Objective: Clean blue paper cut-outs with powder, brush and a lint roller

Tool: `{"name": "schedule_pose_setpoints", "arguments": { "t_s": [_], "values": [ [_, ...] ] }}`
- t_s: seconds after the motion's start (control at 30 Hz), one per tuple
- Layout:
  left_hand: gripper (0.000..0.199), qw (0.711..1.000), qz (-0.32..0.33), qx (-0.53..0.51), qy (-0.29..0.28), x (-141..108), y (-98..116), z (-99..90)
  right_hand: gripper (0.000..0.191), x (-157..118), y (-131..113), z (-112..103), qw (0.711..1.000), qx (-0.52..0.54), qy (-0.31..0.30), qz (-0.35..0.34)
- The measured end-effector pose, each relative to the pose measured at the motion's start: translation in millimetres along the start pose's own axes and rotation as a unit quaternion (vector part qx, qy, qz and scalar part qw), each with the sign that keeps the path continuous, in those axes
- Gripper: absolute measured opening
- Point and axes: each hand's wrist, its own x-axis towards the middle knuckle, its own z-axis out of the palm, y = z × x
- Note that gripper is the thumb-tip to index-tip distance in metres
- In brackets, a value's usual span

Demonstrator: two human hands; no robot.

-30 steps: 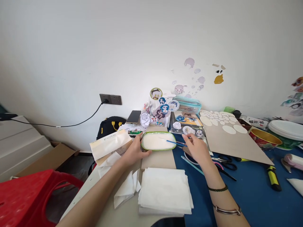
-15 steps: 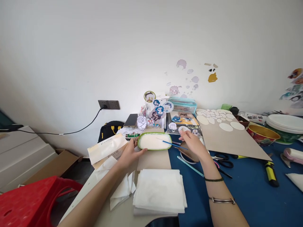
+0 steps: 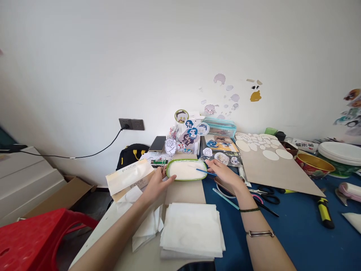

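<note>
A shallow green-rimmed dish filled with white stuff sits on a piece of grey card. My left hand grips its left end, thumb on the near rim. What looks like metal tweezers sticks up by the left fingers. At the opposite end, my right hand has its fingers closed at the right rim, apparently pinching it; the fingertips are partly hidden. A thin blue brush rests with its tip in the dish, its handle running under my right hand.
White tissues are stacked in front, with a tissue pack to the left. Scissors, a teal pen and a yellow cutter lie to the right. Behind stand stickers and a card with cut-outs.
My right hand has come down and left onto the dish's right end. My left hand stays at the left end, and the view has shifted slightly.
</note>
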Motion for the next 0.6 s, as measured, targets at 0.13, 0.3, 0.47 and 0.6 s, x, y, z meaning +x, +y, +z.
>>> {"name": "schedule_pose_setpoints", "arguments": {
  "t_s": [0.13,0.3,0.47,0.6],
  "values": [
    [0.036,0.999,-0.005,0.042,0.017,-2,5,-1.7,0.043,0,-2,0,1.0,-0.008,-0.008,0.004],
    [0.031,0.993,0.009,0.103,0.052,-10,23,-5.9,0.044,-10,-5,-13,0.998,-0.051,0.042,0.02],
    [0.028,0.982,0.058,0.159,0.081,-14,35,-8.2,0.042,-29,-14,-17,0.976,-0.107,0.191,-0.005],
    [0.028,0.973,0.073,0.201,0.082,-13,39,-8.4,0.038,-37,-20,-5,0.97,-0.107,0.213,-0.051]
  ]
}}
